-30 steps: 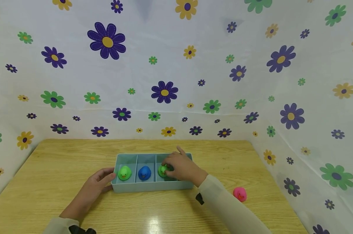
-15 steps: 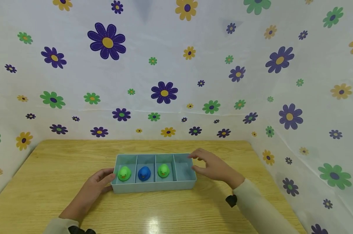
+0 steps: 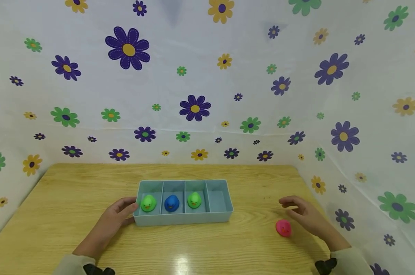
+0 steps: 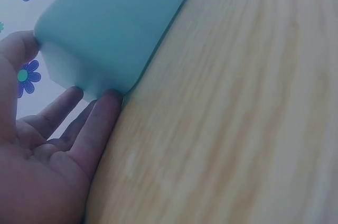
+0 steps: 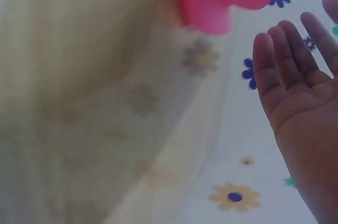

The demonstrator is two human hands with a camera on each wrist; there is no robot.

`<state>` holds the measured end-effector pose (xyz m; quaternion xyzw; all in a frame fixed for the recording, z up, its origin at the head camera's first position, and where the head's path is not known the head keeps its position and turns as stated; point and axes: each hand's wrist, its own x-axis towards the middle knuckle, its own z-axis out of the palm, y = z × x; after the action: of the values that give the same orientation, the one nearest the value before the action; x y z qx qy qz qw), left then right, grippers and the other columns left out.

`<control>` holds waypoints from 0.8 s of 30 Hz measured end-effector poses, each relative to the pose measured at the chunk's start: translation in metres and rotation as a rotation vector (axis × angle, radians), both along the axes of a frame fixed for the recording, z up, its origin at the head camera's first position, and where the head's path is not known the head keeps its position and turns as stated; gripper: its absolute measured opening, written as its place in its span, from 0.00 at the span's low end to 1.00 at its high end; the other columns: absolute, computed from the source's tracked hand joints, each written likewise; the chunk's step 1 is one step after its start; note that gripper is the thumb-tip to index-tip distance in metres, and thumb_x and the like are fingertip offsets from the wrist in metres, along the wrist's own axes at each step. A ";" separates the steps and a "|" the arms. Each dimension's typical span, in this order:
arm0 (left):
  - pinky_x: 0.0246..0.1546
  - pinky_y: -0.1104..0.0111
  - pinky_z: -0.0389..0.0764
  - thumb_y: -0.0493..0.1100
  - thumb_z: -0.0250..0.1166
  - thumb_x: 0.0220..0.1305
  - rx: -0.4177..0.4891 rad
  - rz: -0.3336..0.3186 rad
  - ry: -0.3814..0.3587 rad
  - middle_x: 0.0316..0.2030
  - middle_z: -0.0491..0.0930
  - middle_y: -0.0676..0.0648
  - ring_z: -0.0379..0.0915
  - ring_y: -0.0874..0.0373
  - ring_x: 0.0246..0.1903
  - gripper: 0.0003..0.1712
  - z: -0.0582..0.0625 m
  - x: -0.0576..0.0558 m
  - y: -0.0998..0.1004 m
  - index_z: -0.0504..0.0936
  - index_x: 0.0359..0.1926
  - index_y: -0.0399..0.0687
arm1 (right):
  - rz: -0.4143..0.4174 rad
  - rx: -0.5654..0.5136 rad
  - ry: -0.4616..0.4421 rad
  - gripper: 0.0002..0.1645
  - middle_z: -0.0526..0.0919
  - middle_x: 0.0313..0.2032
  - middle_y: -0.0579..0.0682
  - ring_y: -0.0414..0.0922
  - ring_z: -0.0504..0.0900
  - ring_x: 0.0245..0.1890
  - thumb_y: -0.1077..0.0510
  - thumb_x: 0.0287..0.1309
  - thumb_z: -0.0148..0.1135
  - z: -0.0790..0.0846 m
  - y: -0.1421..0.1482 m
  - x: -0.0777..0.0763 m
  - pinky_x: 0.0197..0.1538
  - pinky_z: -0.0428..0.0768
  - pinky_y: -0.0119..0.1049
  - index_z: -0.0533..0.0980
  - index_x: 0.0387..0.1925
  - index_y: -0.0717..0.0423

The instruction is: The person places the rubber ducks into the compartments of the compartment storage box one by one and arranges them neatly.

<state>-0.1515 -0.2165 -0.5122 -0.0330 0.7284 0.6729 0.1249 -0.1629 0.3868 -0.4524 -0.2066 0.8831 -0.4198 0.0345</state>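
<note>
The right hand (image 3: 307,217) hovers with fingers spread and released, holding nothing, and the pink rubber duck (image 3: 283,228) sits on the wooden table (image 3: 73,198) just beside its fingertips, toward the palm side. The left hand (image 3: 112,221) lies flat with straight fingers pressed against the left end wall of the blue divided tray (image 3: 180,218). Beyond those fingers, a green duck (image 3: 148,203), a blue duck (image 3: 171,203) and another green duck (image 3: 194,199) each fill a compartment; the farthest compartment holds none.

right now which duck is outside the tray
The pink duck: it sits on the table by the right hand, while both green ducks and the blue one sit in tray compartments.
</note>
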 end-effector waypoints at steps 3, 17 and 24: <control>0.61 0.61 0.82 0.58 0.58 0.78 0.001 0.010 -0.003 0.74 0.62 0.36 0.62 0.41 0.72 0.38 -0.002 0.001 -0.002 0.63 0.75 0.37 | 0.025 -0.045 -0.052 0.18 0.80 0.56 0.63 0.37 0.80 0.54 0.66 0.74 0.57 -0.011 0.011 0.008 0.52 0.84 0.29 0.74 0.61 0.70; 0.61 0.60 0.82 0.58 0.60 0.76 0.017 0.023 0.002 0.74 0.64 0.38 0.63 0.41 0.72 0.38 -0.009 -0.004 -0.004 0.65 0.74 0.39 | 0.095 -0.114 -0.247 0.29 0.74 0.59 0.74 0.30 0.79 0.53 0.65 0.69 0.64 -0.027 0.015 0.022 0.52 0.83 0.26 0.66 0.65 0.75; 0.62 0.58 0.82 0.60 0.61 0.75 0.005 0.020 0.000 0.74 0.64 0.37 0.63 0.40 0.72 0.40 -0.008 -0.004 -0.005 0.64 0.75 0.39 | 0.076 -0.087 -0.186 0.21 0.79 0.53 0.67 0.30 0.80 0.50 0.66 0.68 0.65 -0.031 0.009 0.017 0.51 0.83 0.25 0.71 0.57 0.73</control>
<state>-0.1555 -0.2218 -0.5201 -0.0400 0.7264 0.6759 0.1181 -0.1457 0.3959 -0.4832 -0.2013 0.8486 -0.4734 0.1234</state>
